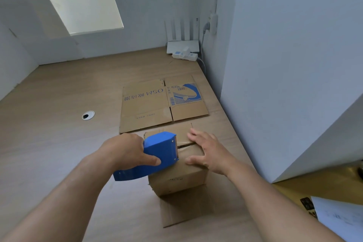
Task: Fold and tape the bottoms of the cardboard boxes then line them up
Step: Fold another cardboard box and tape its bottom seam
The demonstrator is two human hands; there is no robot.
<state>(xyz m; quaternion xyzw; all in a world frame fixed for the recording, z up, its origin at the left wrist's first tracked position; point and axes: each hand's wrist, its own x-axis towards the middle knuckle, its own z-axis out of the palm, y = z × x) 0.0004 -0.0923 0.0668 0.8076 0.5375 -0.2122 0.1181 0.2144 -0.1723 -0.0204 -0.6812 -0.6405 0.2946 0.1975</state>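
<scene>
Wood-grain bench [59, 104] by grey walls, with the cardboard box [176, 180] bottom-up near its right edge, just before a flattened box [147, 108]. Taping step, seemingly, with the seam [186, 145] uncovered; next, likely a steady pull of the tape dispenser [159, 151] along it. Left hand [125, 151] with fingers curled round the dispenser; right hand [208, 149] flat, fingers spread, pressing the flaps.

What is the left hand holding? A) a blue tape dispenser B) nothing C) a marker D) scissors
A: the left hand grips the blue tape dispenser over the seam of the cardboard box, while the right hand presses flat on the flaps.
</scene>
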